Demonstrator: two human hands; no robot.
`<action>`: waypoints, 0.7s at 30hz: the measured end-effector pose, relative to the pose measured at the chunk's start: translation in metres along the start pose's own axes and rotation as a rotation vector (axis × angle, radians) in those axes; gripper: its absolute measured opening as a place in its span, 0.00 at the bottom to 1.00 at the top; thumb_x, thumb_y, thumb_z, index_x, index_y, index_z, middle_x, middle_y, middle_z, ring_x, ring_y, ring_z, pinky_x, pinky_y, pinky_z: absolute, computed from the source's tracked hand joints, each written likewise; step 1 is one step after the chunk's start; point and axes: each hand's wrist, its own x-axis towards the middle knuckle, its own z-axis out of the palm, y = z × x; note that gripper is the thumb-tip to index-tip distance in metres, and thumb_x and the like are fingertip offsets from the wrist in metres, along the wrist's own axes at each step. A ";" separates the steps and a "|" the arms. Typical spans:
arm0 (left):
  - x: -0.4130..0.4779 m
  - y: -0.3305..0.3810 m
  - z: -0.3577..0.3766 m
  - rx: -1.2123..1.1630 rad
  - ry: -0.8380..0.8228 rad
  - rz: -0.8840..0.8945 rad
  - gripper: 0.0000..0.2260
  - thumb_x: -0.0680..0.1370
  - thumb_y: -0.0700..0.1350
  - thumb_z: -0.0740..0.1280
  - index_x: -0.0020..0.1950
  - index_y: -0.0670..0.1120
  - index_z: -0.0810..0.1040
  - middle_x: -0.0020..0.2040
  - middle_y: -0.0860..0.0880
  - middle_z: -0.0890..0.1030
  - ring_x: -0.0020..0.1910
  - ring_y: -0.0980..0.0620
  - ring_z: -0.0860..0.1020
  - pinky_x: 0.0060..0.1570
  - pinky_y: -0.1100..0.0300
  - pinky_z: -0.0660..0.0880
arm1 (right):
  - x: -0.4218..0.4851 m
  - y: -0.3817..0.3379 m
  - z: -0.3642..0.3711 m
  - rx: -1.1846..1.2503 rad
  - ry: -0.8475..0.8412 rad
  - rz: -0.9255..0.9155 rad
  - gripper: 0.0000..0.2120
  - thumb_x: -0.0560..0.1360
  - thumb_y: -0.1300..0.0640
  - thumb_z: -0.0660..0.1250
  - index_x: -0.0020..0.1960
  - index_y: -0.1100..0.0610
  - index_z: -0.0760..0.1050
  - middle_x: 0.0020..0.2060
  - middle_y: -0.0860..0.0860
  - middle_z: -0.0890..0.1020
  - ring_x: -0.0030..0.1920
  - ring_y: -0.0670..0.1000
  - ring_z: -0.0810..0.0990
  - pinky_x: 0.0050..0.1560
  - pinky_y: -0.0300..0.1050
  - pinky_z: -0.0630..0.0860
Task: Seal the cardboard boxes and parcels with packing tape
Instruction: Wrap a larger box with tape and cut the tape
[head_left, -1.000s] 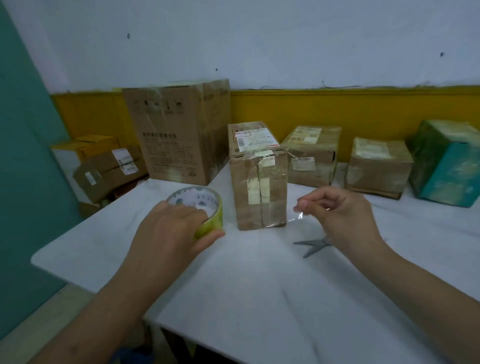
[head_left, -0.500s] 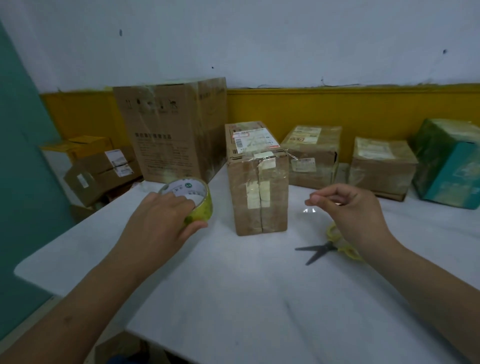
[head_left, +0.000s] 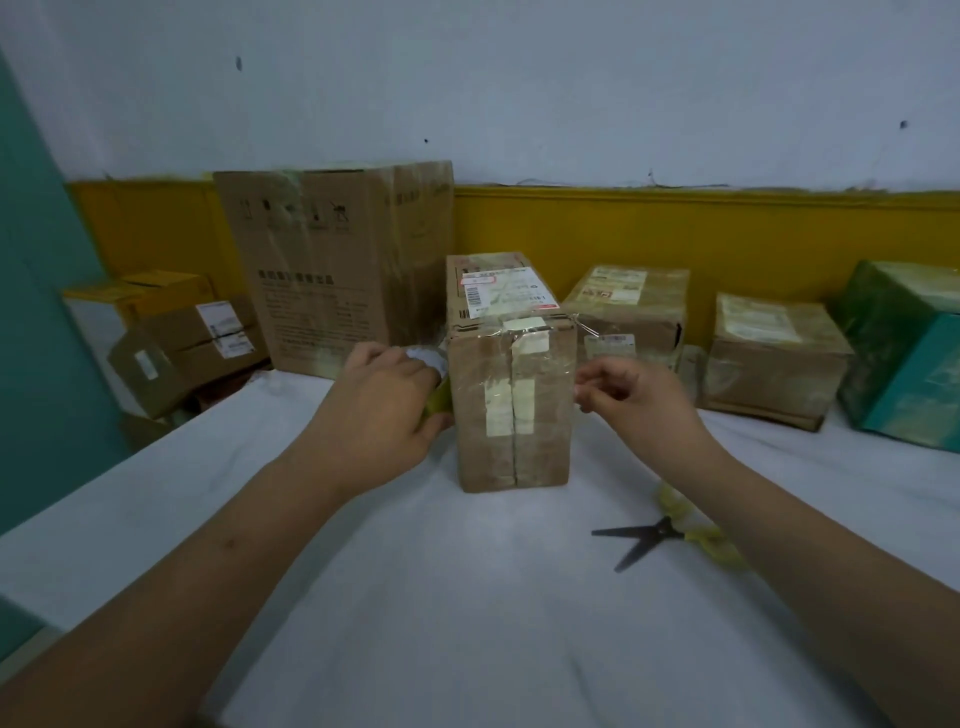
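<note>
left hand (head_left: 384, 410) gripping yellow-green tape roll (head_left: 437, 399) | right hand (head_left: 636, 402) pinching clear tape end (head_left: 578, 400) | upright brown cardboard box (head_left: 511, 415) standing between both hands' fingers (head_left: 597, 385)

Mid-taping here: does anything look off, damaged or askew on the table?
The scissors lie with blades splayed open on the table, close beside the right forearm: a snag risk. The parcel behind the middle box seems split along its right front corner. Nothing spilled.
</note>
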 end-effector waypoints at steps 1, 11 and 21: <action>0.000 0.000 0.003 -0.019 0.016 -0.002 0.12 0.75 0.55 0.65 0.43 0.47 0.79 0.41 0.50 0.82 0.44 0.47 0.78 0.53 0.51 0.67 | 0.001 0.002 0.001 -0.046 0.002 -0.031 0.11 0.74 0.58 0.72 0.42 0.41 0.79 0.38 0.40 0.84 0.41 0.41 0.83 0.51 0.46 0.80; -0.009 0.013 0.019 -0.261 0.135 -0.048 0.14 0.76 0.59 0.61 0.42 0.51 0.78 0.41 0.54 0.81 0.42 0.52 0.77 0.48 0.56 0.68 | -0.019 -0.002 0.015 -0.229 0.234 -0.028 0.08 0.78 0.60 0.66 0.55 0.53 0.80 0.43 0.44 0.82 0.37 0.34 0.74 0.41 0.26 0.71; -0.012 0.035 0.021 -0.301 0.223 -0.078 0.10 0.74 0.53 0.67 0.36 0.50 0.75 0.32 0.54 0.77 0.31 0.57 0.65 0.33 0.62 0.61 | -0.048 -0.034 0.057 0.025 0.266 0.058 0.61 0.58 0.33 0.78 0.78 0.52 0.48 0.72 0.50 0.65 0.73 0.49 0.63 0.72 0.51 0.66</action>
